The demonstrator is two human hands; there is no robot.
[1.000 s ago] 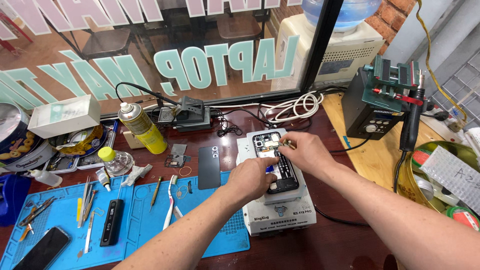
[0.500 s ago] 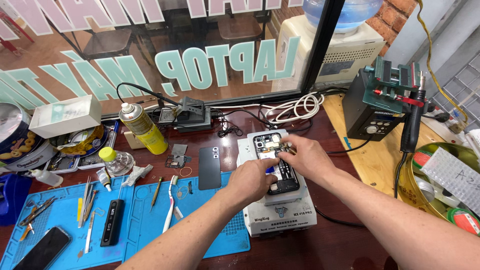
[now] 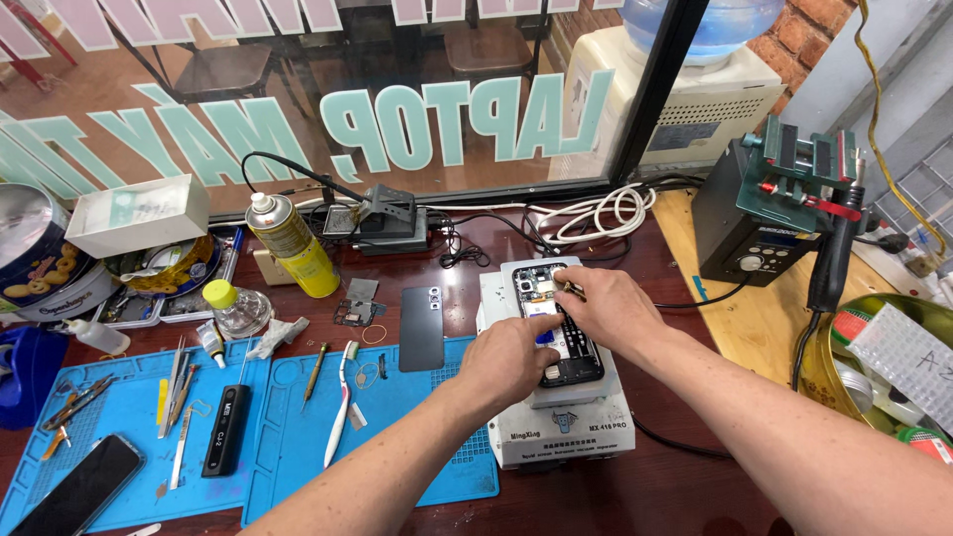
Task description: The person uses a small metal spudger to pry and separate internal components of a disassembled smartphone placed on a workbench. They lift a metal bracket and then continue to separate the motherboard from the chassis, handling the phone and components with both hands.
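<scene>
opened phone — back off, innards seemingly bare

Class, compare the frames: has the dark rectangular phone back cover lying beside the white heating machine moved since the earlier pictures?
No. The dark rectangular phone back cover lies at the blue mat's top edge, left of the white heating machine, as before.

The left hand and right hand cover the middle of the opened phone, so the parts under the fingers cannot be made out, and whatever thin thing the right hand pinches at the phone's top is too small to tell. Both forearms run out at the bottom edge. The tin at left, the dark phone at the lower left corner and the round tray at right are all cut off by the edges.
</scene>
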